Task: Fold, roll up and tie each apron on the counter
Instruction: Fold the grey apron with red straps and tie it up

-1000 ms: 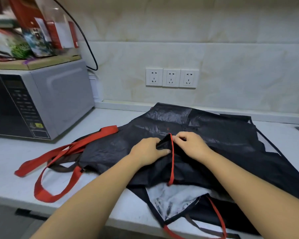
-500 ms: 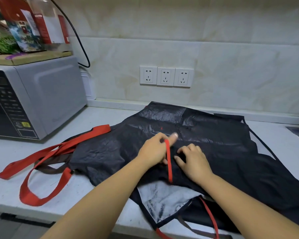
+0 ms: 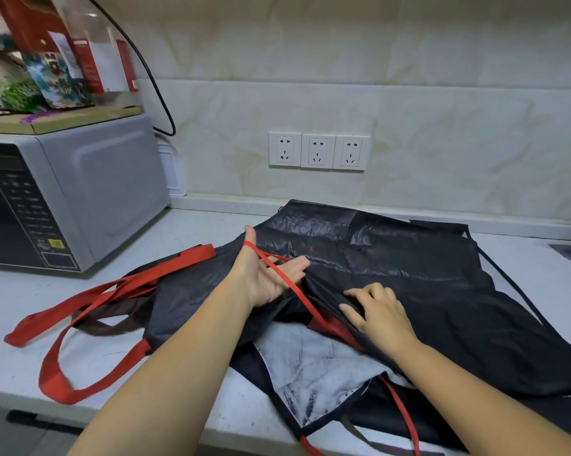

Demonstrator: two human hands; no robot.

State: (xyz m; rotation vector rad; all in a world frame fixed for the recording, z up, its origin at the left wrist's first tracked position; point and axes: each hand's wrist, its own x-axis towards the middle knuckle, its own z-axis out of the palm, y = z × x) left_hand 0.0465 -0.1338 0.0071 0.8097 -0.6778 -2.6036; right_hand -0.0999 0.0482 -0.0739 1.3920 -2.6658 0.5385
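Apron: a glossy black apron (image 3: 409, 258) lies crumpled on the white counter (image 3: 208, 225), spreading from the middle of the view out to 4 o'clock; a pale inner side (image 3: 310, 366) shows at 6 o'clock.
Left hand: the left hand (image 3: 271, 274) is turned palm up with fingers straight and released; half a second ago it was curled, pinching the tie.
Tie: the thin red tie (image 3: 298, 292) now loops over the thumb (image 3: 249, 236) and runs across the palm toward 5 o'clock, where it passes under the cloth beside the other hand.
Right hand: the right hand (image 3: 379, 314) rests palm down on the black cloth, fingers loosely bent, gripping nothing; earlier it sat just beside the left, now the two are apart, the left having moved toward 10 o'clock.
Wide straps: broad red straps (image 3: 113, 291) trail off the apron toward 8 o'clock, unmoved on the counter.
Microwave: a grey microwave (image 3: 106, 185) stands at 9 o'clock, with packets (image 3: 53, 77) stacked on top.
Wall: three white sockets (image 3: 317, 151) sit at 12 o'clock; a black cable (image 3: 155, 83) hangs at 11 o'clock.
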